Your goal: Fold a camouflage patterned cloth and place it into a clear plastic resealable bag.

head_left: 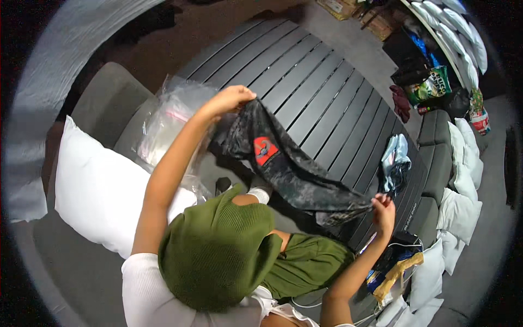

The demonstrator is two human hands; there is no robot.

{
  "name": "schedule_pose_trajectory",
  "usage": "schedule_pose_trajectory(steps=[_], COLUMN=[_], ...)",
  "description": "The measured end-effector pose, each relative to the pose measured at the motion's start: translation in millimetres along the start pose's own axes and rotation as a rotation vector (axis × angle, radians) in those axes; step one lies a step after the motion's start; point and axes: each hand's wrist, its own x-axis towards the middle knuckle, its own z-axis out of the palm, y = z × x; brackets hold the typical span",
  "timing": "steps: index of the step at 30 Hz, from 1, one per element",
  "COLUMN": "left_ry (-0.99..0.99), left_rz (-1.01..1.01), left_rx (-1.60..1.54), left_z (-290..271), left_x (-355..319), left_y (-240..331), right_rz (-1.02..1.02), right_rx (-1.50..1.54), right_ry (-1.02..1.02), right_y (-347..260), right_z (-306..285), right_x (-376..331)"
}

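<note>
Green knit cap (218, 256) fills lower centre; left hand (231, 98) and right hand (384, 210) fingers pinch opposite ends of dark patterned garment (294, 169), stretched mid-frame over slatted desk (321, 92); thin right pinch could slip, dropping that end.

Dark slatted table (321, 92) on grey floor (354, 38), grey sofa (441, 152) with white cushions (463, 158) beside it

Soft cloth over a matt slatted table

The dark mottled garment (289, 169) looks like thin, limp cloth with a red printed patch; the table (321, 92) has dark matt slats, smooth-looking; the plastic bags (169, 120) are clear and glossy; the pillow (95, 191) is plain white fabric; the green knit (218, 250) is ribbed.
</note>
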Motion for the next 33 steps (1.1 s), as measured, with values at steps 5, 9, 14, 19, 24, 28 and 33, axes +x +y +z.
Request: schedule_pose_trajectory(steps=[5, 9, 14, 19, 24, 28, 33], left_ry=[0.006, -0.062, -0.171, -0.139, -0.14, 0.003, -0.04], left_rz=[0.079, 0.435, 0.463, 0.052, -0.132, -0.062, -0.043], left_rx=[-0.035, -0.213, -0.155, -0.025, 0.123, 0.293, 0.283], left_z=[-15, -24, -35, -26, 0, -4, 1], left_x=[32, 16, -33, -39, -21, -14, -12], left_y=[68, 109, 89, -17, -52, -73, -74], right_rz=[-0.23, -0.342, -0.478, -0.044, 0.137, 0.183, 0.393], right_rx=[0.413, 0.505, 0.345, 0.138, -0.663, -1.063, -0.766], right_ry=[0.136, 0.191, 0.124, 0.127, 0.359, 0.72, 0.846], right_y=[-26, -84, -65, 31, 95, 81, 108], right_z=[-32, -22, -23, -5, -4, -1, -62], right_x=[62, 24, -29, -15, -4, -17, -20])
